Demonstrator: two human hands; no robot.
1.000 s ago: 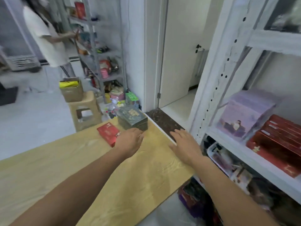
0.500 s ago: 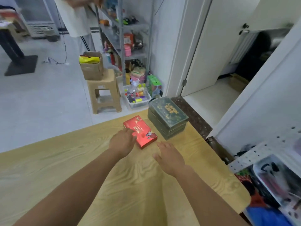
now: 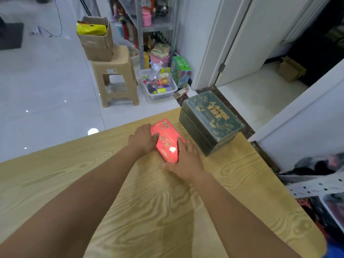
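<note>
the red box, judged light, stiff and slick, is pressed at its long edges by straight fingers of the left hand and right hand.

On the table the flat box lies between my hands, left hand at its left side, right hand at its right. The big box stands just right of it; behind the table, a carton sits on a stool

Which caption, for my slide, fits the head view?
Left hand and right hand flank a red box on a wooden table beside a dark green box.
</note>
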